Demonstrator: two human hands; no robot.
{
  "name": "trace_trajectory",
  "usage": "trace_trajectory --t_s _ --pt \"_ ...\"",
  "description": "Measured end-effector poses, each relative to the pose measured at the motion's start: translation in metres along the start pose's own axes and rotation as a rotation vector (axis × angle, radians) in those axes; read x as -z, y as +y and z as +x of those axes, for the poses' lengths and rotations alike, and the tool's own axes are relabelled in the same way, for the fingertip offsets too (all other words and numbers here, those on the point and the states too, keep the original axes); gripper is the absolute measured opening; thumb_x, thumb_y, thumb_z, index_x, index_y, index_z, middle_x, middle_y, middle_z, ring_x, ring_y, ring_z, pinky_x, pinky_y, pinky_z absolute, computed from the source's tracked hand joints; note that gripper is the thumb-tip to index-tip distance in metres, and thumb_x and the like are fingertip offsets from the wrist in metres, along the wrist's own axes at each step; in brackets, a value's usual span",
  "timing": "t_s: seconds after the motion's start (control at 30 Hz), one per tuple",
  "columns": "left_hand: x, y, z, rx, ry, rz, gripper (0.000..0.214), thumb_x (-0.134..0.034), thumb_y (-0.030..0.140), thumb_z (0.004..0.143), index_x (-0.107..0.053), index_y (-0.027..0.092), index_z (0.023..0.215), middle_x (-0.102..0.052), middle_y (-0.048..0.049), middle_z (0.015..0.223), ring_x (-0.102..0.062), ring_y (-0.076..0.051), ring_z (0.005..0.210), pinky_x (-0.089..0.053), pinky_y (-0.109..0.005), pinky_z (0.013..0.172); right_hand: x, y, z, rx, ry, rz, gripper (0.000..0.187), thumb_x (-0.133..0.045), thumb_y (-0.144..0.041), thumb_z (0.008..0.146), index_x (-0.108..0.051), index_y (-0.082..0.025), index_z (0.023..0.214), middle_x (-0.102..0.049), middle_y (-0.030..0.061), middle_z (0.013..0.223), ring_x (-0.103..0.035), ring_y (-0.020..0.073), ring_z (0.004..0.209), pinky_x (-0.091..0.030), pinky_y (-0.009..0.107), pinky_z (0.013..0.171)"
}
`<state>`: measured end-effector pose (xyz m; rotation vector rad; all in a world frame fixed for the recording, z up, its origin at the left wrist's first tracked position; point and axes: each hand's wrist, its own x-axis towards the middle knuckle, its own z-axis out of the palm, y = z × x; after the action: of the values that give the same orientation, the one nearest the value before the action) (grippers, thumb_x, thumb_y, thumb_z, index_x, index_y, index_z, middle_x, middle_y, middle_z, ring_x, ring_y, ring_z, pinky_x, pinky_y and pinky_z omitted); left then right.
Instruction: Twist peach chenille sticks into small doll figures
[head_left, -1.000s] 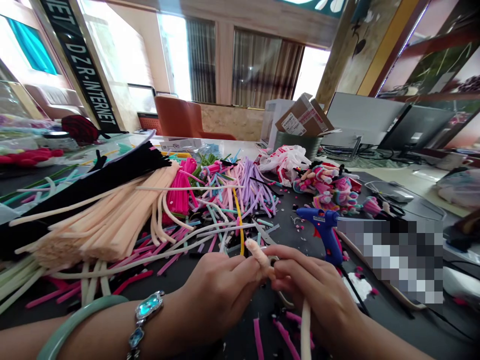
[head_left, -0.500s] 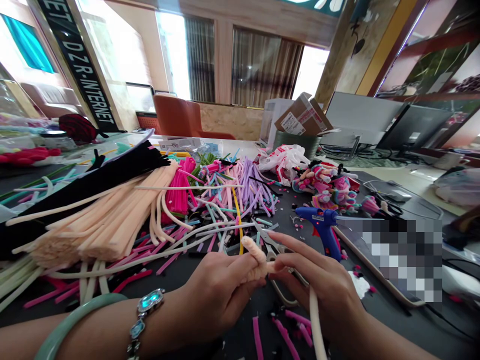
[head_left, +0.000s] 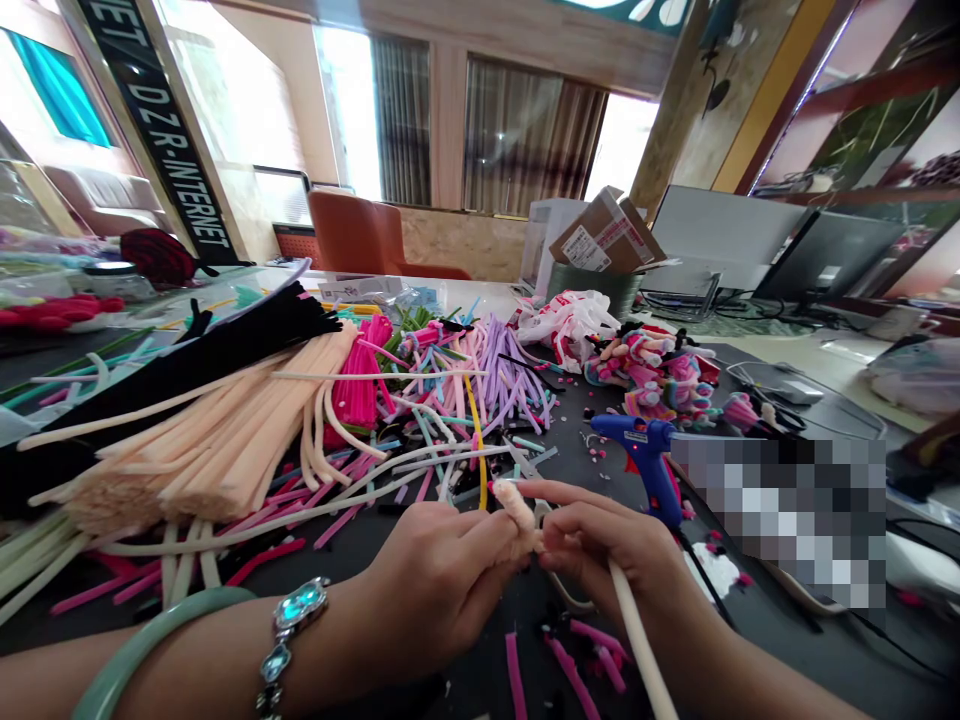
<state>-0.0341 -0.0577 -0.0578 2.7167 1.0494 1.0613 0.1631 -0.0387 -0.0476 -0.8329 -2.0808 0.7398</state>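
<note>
My left hand (head_left: 442,575) pinches the lower end of a short peach coil of pipe cleaner (head_left: 517,508) over a dark table (head_left: 787,640). My right hand (head_left: 607,550) is closed on the same pipe cleaner just beside the coil. Its long straight tail (head_left: 637,640) runs down from that hand toward the bottom edge. Scissors (head_left: 536,480) lie on the table just behind both hands, partly hidden. A green bangle and a blue-stone bracelet (head_left: 289,625) sit on my left wrist.
A big bundle of peach pipe cleaners (head_left: 217,430) and a black bundle (head_left: 225,350) fill the left. Pink, purple and green pieces (head_left: 465,385) are strewn mid-table. A blue glue gun (head_left: 646,455) stands right of my hands, finished pieces (head_left: 660,375) behind it. Pink offcuts (head_left: 577,655) lie near me.
My right hand's fingers, spread half a second ago, have closed again on the pipe cleaner. The loose tail has swung rightward. The left hand has stayed in place.
</note>
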Motion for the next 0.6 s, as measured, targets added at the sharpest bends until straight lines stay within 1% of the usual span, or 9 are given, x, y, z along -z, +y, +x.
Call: trace_trajectory --t_s 0.1,0.17,0.23,0.33,0.4,0.47,0.53,0.6 --pt "0.0 0.0 0.0 0.008 -0.007 -0.009 0.01 -0.045 0.014 0.089 -0.055 0.017 0.088 -0.065 -0.0015 0.071 -0.06 -0.014 0.059 -0.04 -0.023 0.055 0.001 -0.001 0.002 -0.037 -0.016 0.084 0.009 -0.061 -0.01 0.079 -0.062 -0.016 0.073 -0.065 0.0097 0.115 -0.066 0.0197 0.091 -0.053 0.025 0.07" --pt "-0.001 -0.002 -0.001 0.018 -0.007 -0.012 0.009 -0.046 0.015 0.088 -0.054 0.017 0.088 -0.064 -0.0012 0.07 -0.058 -0.014 0.057 -0.039 -0.024 0.054 0.002 -0.001 0.004 -0.07 -0.03 0.134 0.007 -0.063 -0.011 0.078 -0.063 -0.016 0.073 -0.066 0.0097 0.114 -0.066 0.0174 0.082 -0.051 0.022 0.062" --pt "-0.002 -0.003 -0.001 0.025 -0.002 -0.017 0.008 -0.047 0.015 0.088 -0.054 0.017 0.087 -0.064 -0.0009 0.069 -0.057 -0.014 0.056 -0.038 -0.023 0.054 0.003 -0.002 0.004 -0.103 -0.045 0.166 0.007 -0.064 -0.011 0.078 -0.063 -0.015 0.072 -0.066 0.0092 0.113 -0.064 0.013 0.069 -0.048 0.02 0.056" --pt "-0.002 -0.003 -0.001 0.043 -0.005 -0.042 0.008 -0.046 0.015 0.088 -0.053 0.018 0.087 -0.063 -0.0006 0.069 -0.055 -0.012 0.056 -0.036 -0.022 0.053 0.003 -0.003 0.004 -0.15 -0.061 0.193 0.006 -0.064 -0.012 0.077 -0.063 -0.015 0.071 -0.066 0.0093 0.114 -0.055 0.0061 0.052 -0.043 0.019 0.049" --pt "0.0 -0.002 -0.001 0.1 -0.026 -0.095 0.008 -0.046 0.016 0.088 -0.053 0.018 0.086 -0.06 0.0003 0.067 -0.053 -0.011 0.055 -0.035 -0.021 0.053 0.004 -0.003 0.005 -0.176 -0.064 0.194 0.007 -0.066 -0.013 0.075 -0.062 -0.014 0.07 -0.065 0.0096 0.115 -0.046 0.0029 0.044 -0.039 0.018 0.043" --pt "0.001 -0.001 0.0 0.186 -0.056 -0.187 0.008 -0.045 0.019 0.089 -0.052 0.018 0.085 -0.056 0.0021 0.064 -0.049 -0.009 0.053 -0.034 -0.02 0.052 0.005 -0.004 0.006 -0.178 -0.071 0.172 0.007 -0.067 -0.012 0.073 -0.061 -0.015 0.07 -0.065 0.0086 0.115 -0.042 0.0015 0.041 -0.035 0.018 0.04" --pt "0.002 0.001 0.0 0.266 -0.071 -0.29 0.008 -0.046 0.022 0.09 -0.052 0.018 0.086 -0.053 0.0035 0.062 -0.045 -0.008 0.052 -0.034 -0.019 0.052 0.008 -0.004 0.009 -0.151 -0.091 0.135 0.008 -0.066 -0.01 0.073 -0.062 -0.016 0.072 -0.066 0.0071 0.114 -0.046 0.0027 0.043 -0.036 0.018 0.041" --pt "0.003 0.002 0.001 0.327 -0.073 -0.379 0.01 -0.046 0.025 0.09 -0.052 0.017 0.086 -0.05 0.0042 0.063 -0.043 -0.008 0.054 -0.034 -0.018 0.053 0.012 -0.003 0.011 -0.121 -0.12 0.102 0.009 -0.064 -0.008 0.074 -0.063 -0.017 0.075 -0.067 0.0066 0.113 -0.057 0.0066 0.054 -0.041 0.017 0.047"
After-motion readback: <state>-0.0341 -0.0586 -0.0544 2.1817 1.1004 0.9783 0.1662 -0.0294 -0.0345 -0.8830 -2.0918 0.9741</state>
